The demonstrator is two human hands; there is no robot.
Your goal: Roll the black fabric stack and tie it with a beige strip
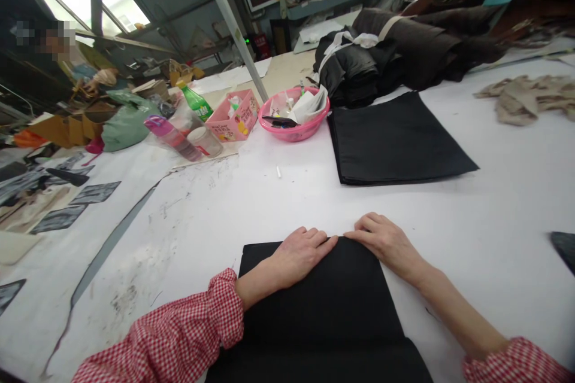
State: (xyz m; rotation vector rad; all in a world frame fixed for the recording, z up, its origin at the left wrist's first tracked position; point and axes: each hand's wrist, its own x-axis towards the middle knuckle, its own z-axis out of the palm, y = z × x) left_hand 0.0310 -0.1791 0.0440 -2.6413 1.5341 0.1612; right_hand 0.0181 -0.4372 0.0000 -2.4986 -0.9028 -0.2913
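Note:
A black fabric piece (323, 305) lies flat on the white tabletop before me and runs out of view at the bottom, with a crosswise fold line near its lower part. My left hand (303, 251) rests on it at the far edge, fingers curled and thumb pressed along that edge. At the far right corner, my right hand (384, 242) pinches the same edge, its other fingers bent. The two thumbs almost meet. Whatever lies under the fingertips is hidden. Beyond my right hand sits a stack of black fabric sheets (399, 140).
A pink basin (299, 131) with papers and tools stands beyond, beside a pink box (233, 122), a green bottle (197, 102) and a jar (205, 142). Dark rolled material (404, 51) lies behind the stack; a beige cloth (523, 99) lies right. A person (96, 79) is at far left.

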